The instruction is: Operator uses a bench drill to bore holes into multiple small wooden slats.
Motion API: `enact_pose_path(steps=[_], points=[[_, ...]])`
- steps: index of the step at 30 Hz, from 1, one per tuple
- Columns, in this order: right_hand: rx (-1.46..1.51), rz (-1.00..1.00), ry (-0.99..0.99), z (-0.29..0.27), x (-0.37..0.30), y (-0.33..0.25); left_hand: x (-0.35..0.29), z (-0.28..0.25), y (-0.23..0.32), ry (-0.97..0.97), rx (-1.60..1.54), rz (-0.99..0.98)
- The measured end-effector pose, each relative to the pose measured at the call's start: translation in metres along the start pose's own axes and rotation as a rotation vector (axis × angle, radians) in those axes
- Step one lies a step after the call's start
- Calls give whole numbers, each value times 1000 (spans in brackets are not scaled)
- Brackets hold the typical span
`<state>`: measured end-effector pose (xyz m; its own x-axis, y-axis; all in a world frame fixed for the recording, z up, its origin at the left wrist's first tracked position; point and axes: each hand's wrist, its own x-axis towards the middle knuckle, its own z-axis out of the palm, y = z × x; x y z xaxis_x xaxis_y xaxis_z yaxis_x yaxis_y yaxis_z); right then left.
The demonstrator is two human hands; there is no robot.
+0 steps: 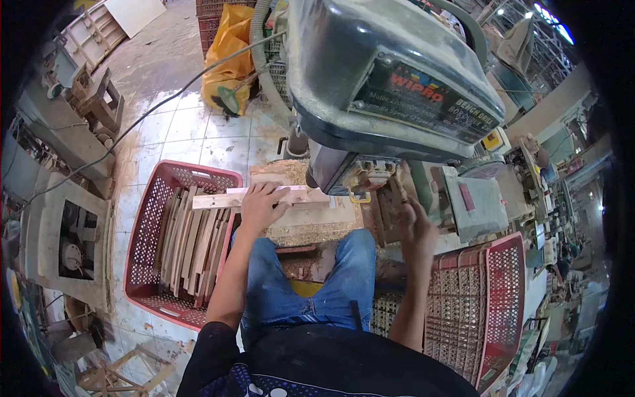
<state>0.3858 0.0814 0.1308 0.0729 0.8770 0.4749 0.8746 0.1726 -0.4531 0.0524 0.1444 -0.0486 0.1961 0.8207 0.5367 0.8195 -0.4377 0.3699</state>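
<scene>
A pale wooden strip [217,200] lies crosswise on the dusty work board [291,233] in front of me, one end jutting out over a crate. My left hand [263,204] holds it from above, with the fingers over the wood and the thumb on its near side. The strip's right end reaches under the head of a green bench drill press [390,73]; the drill bit is hidden. At the machine's right side my right hand [417,228] is closed around a feed handle [401,185], its fingers partly blurred.
To my left a red plastic crate [140,248] holds several wooden strips [192,241]. Stacked red crates [499,298] stand to my right. A yellow sack [228,56] and a grey hose [260,73] are behind the board. A black cable [142,119] crosses the left side.
</scene>
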Motion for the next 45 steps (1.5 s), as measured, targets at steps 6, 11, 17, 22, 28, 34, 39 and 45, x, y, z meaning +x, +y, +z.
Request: enact_pose_path(steps=[6, 11, 17, 22, 28, 34, 39, 45], points=[[97, 203, -322, 10, 11, -1, -3, -1, -4, 2, 19, -16], [219, 401, -346, 29, 14, -12, 1, -1, -2, 14, 5, -18], [567, 211, -175, 142, 15, 68, 1, -2, -2, 14, 20, -23], [807, -30, 63, 274, 65, 98, -7, -4, -4, -1, 40, -41], [-65, -302, 319, 362, 109, 184, 0, -6, 0, -28, -2, -3], [603, 23, 77, 308, 85, 116, -7, -10, -5, -26, 33, -39], [513, 305, -134, 181, 19, 89, -1, -3, 3, -58, 16, -21], [839, 367, -424, -34, 4, 6, -6, -3, 0, -26, 44, -13]])
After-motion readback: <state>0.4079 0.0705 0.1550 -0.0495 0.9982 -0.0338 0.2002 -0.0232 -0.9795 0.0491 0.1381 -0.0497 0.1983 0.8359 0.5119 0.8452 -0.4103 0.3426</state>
